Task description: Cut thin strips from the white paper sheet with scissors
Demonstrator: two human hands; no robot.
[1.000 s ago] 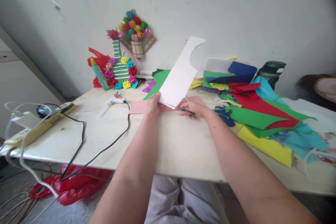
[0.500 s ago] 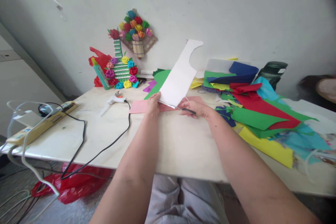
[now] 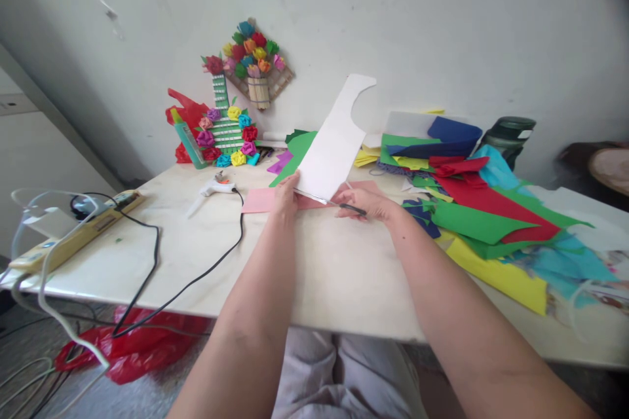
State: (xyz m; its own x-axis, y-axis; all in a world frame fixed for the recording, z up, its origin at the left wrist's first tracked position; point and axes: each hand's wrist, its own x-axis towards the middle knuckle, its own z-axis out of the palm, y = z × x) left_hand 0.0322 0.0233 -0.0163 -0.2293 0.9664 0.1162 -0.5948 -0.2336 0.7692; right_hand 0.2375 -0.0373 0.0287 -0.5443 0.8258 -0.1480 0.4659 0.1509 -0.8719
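Note:
A white sheet of card (image 3: 330,144) with a curved notch cut from its upper right side is tilted up above the table. My left hand (image 3: 287,190) pinches its lower left corner. My right hand (image 3: 366,201) is closed round the dark handles of a pair of scissors (image 3: 352,209). The scissors' blades lie along the card's lower edge and point left toward my left hand. Below the card, a pink sheet (image 3: 259,200) rests on the table. How far the blades are apart I cannot tell.
A white glue gun (image 3: 213,190) with a black cord lies left, near a power strip (image 3: 73,236). Behind stand a glue bottle (image 3: 187,141) and a flower-decorated guitar shape (image 3: 228,131). Coloured sheets (image 3: 484,219) pile up at right, before a dark bottle (image 3: 508,134).
The white card has shifted very slightly to the left, its top tip most visibly. Both hands keep nearly the same place and the same hold.

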